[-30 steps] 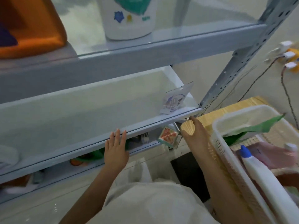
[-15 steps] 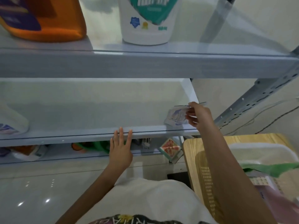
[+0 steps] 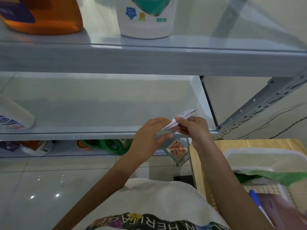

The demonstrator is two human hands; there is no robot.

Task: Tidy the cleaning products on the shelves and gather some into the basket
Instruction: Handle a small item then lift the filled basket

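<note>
White-and-purple flat packet [image 3: 186, 113] pinched by both hands at near right corner of the middle shelf [image 3: 99, 117] — left hand [image 3: 149, 135] curled beneath, right hand [image 3: 194, 128] gripping its end. Gathering step, probably; next, carry right into white basket [image 3: 259, 151], clearing the post [image 3: 249, 117].

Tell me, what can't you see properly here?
Head view:
- Flat packet: mostly covered by left hand and right hand; print blurred.
- Orange bottle and white bottle: tops cut off by the upper edge.
- Green thing: half hidden behind the middle shelf's lip.
- Basket: contents cut off by the right edge.
</note>
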